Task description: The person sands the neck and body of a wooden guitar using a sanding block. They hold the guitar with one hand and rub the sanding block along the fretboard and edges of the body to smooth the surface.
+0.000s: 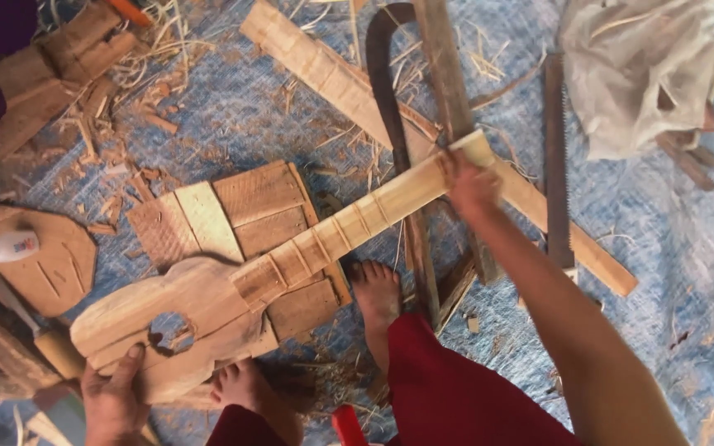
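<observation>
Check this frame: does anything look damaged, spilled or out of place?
Wood shavings lie scattered over the blue mat. The round hole in the wooden guitar body has a ragged, uneven edge. Nothing else stands out.

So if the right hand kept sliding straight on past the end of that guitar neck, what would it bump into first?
Probably the long wooden plank lying just beyond the right hand, which grips the far end of the guitar neck. The dark upright slat crosses there too; depth is unclear.

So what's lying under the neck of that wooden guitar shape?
Under the guitar neck lie flat wooden boards on the blue mat, with a bare foot beside them. The parts of the boards directly beneath the neck are covered.
</observation>
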